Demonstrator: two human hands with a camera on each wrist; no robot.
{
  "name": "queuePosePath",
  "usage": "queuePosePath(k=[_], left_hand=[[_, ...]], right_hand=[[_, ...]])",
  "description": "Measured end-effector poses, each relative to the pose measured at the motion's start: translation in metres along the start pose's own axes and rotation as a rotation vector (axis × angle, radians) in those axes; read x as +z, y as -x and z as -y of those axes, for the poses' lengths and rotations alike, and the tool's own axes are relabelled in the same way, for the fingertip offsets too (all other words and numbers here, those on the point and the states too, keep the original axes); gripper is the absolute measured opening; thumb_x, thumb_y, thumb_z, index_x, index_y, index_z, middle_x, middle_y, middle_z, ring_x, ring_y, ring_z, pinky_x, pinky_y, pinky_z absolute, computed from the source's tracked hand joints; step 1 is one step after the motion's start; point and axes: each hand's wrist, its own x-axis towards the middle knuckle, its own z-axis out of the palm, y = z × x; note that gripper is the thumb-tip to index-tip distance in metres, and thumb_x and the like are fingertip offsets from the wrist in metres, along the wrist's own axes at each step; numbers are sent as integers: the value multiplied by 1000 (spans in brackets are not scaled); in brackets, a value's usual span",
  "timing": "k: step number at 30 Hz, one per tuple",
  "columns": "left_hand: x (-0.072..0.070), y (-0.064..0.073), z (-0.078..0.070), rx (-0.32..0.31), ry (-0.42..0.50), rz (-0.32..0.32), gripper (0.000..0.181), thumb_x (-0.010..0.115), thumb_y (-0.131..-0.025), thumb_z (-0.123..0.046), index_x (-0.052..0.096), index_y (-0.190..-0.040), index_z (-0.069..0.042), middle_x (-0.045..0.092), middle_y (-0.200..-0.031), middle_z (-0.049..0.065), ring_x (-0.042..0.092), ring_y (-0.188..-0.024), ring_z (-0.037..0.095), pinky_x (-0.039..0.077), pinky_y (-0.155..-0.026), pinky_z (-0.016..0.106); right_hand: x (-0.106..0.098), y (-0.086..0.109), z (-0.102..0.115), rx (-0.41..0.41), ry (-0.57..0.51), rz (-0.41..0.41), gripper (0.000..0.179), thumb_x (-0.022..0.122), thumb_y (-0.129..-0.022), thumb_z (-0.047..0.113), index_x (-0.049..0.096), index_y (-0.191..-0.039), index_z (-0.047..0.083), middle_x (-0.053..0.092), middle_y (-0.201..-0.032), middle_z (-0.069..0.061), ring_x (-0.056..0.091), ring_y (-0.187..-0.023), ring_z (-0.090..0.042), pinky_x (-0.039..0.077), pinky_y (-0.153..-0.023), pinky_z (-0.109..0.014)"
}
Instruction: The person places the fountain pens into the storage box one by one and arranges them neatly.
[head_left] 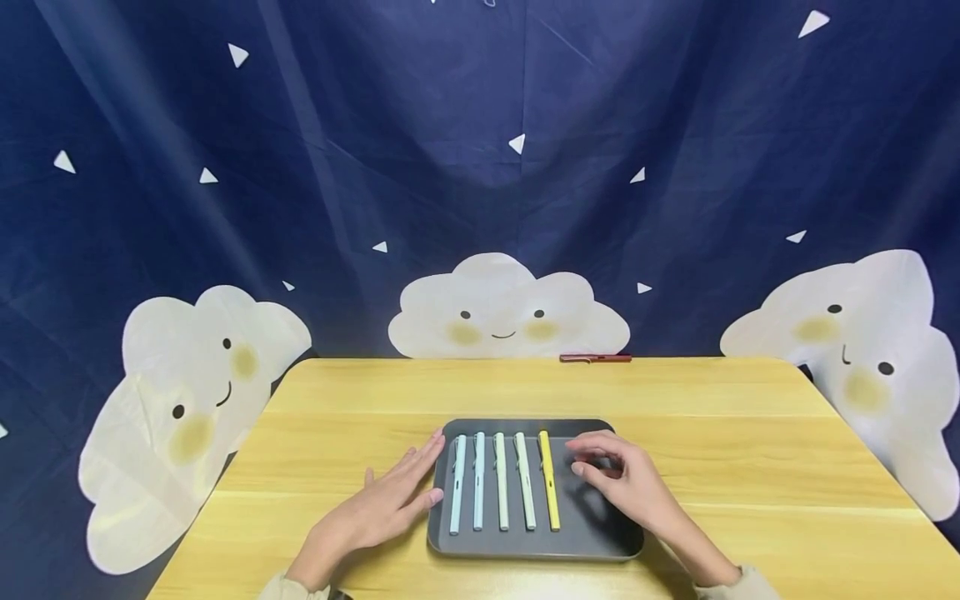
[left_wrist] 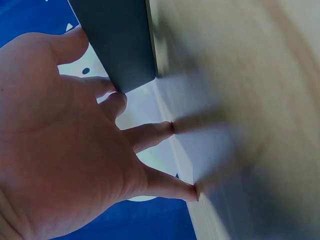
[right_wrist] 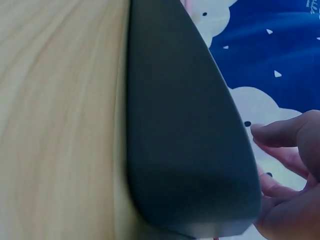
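A dark grey tray (head_left: 600, 546) carries several pens side by side: two light blue pens (head_left: 457, 487), two pale green pens (head_left: 502, 483) and a yellow pen (head_left: 550, 483) rightmost. My left hand (head_left: 382, 504) is at the tray's left edge with fingers spread and straight, thumb and fingertips right at the rim. In the left wrist view, fingertips of the left hand (left_wrist: 75, 130) reach down to the table beside the tray's wall. Over the tray's right part hovers my right hand (head_left: 618, 479), its fingers loosely curved, thumb apart, nothing between them, just right of the yellow pen.
A dark red pen (head_left: 595, 358) lies at the far edge of the wooden table (head_left: 337, 442). Behind the table hangs a dark blue curtain (head_left: 450, 167) with clouds and white triangles.
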Motion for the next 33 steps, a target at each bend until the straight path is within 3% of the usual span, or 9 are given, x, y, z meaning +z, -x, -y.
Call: queuePosePath(k=[9, 14, 23, 33], left_hand=[[-1, 0, -1, -8, -4, -7, 70, 44, -108, -51, 10, -166, -29, 11, -171, -7, 22, -152, 42, 3, -99, 89], [-1, 0, -1, 1, -13, -5, 70, 43, -109, -49, 10, -167, -28, 11, -171, -5, 22, -151, 43, 4, -99, 89], [-1, -2, -1, 10, -19, -9, 70, 43, -109, -49, 11, -167, -28, 10, -171, -7, 23, -151, 44, 5, -97, 90], [-1, 0, -2, 2, -11, -1, 70, 43, -109, -48, 11, -167, -28, 11, -171, -5, 22, -151, 44, 3, -98, 89]], right_hand=[[-21, -4, -1, 82, 55, -30, 25, 80, -91, 9, 77, -115, 15, 71, -118, -4, 71, -102, -26, 59, -78, -28], [-33, -7, -4, 36, 118, -50, 27, 79, -89, 4, 76, -115, 12, 71, -117, -5, 71, -99, -29, 60, -79, -28], [-51, -16, -13, 16, 118, -71, 27, 76, -90, -4, 73, -116, -1, 69, -119, -11, 68, -104, -28, 57, -84, -22], [-65, -27, -22, -29, 169, -86, 31, 74, -88, -10, 73, -118, -1, 69, -119, -13, 66, -108, -17, 57, -86, -26]])
